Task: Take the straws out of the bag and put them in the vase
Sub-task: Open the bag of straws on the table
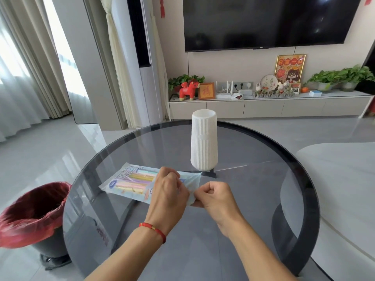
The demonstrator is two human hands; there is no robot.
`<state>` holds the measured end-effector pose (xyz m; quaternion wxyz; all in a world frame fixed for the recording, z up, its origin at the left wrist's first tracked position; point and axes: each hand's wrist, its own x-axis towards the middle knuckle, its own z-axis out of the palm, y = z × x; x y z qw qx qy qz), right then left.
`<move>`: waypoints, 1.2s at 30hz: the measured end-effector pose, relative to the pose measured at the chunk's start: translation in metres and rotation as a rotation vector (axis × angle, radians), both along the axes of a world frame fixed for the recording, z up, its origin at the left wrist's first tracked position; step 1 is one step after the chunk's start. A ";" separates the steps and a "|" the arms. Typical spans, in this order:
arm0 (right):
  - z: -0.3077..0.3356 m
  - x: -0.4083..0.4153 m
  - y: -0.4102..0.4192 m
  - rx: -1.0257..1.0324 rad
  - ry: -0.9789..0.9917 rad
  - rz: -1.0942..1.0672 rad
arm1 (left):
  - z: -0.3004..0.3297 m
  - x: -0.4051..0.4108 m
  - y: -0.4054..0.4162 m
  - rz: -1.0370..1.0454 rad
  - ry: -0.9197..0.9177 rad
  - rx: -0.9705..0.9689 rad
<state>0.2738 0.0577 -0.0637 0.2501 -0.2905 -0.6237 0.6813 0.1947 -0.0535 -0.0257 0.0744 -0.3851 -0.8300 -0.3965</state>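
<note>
1. On the glass table (253,199), near its middle, lies the bag (125,180), flat, with the straws (140,178) still inside, pastel colours showing through the clear film. The vase (204,140) stands upright just behind the bag's right end, mouth open, nothing in it that can be seen.
2. Handling, judged: bag is thin plastic film, light, limp and likely slippery; it will crumple rather than hold shape. Best hold is at the sealed right edge, two pinches close together, pulling apart to tear.
3. Straws look light and slender, probably easy to bend or scatter; better taken as a bundle near the middle once the bag is open.
4. Vase is tall and narrow-footed, ribbed, possibly ceramic; judged tippable if knocked.
5. Left hand (169,189): back toward camera, fingers curled, pinching the bag's right end; red cord (154,229) on the wrist.
6. Right hand (215,196): fist-like, thumb and fingers pinching the same edge just beside the left hand.
7. Both forearms reach in from below, wrists converging.
8. Step judged: opening the bag; no straw out yet.
</note>
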 end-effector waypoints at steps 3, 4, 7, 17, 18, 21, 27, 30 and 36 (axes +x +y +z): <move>0.001 0.000 0.002 0.055 -0.053 -0.028 | 0.004 -0.007 -0.003 -0.035 0.024 -0.010; 0.001 0.001 0.003 0.111 -0.106 -0.046 | 0.006 -0.008 -0.003 -0.039 0.040 -0.014; 0.001 0.002 0.005 0.277 -0.217 -0.072 | 0.009 -0.009 -0.005 -0.109 0.131 -0.051; 0.006 0.006 0.011 0.292 -0.072 0.029 | -0.003 -0.055 -0.007 -0.572 0.308 -0.581; 0.005 0.006 0.012 0.292 -0.069 0.043 | -0.004 -0.058 -0.005 -0.564 0.385 -0.624; 0.004 0.006 0.015 0.311 -0.085 0.041 | -0.006 -0.060 0.004 -0.482 0.509 -0.563; 0.002 0.007 0.014 0.611 -0.278 -0.070 | -0.013 -0.065 0.005 -0.394 0.452 -0.347; 0.010 0.003 0.005 0.681 -0.194 -0.100 | -0.022 -0.062 0.007 -0.347 0.485 -0.375; 0.013 -0.001 -0.002 0.407 -0.113 0.063 | -0.032 -0.060 0.004 -0.285 0.545 -0.385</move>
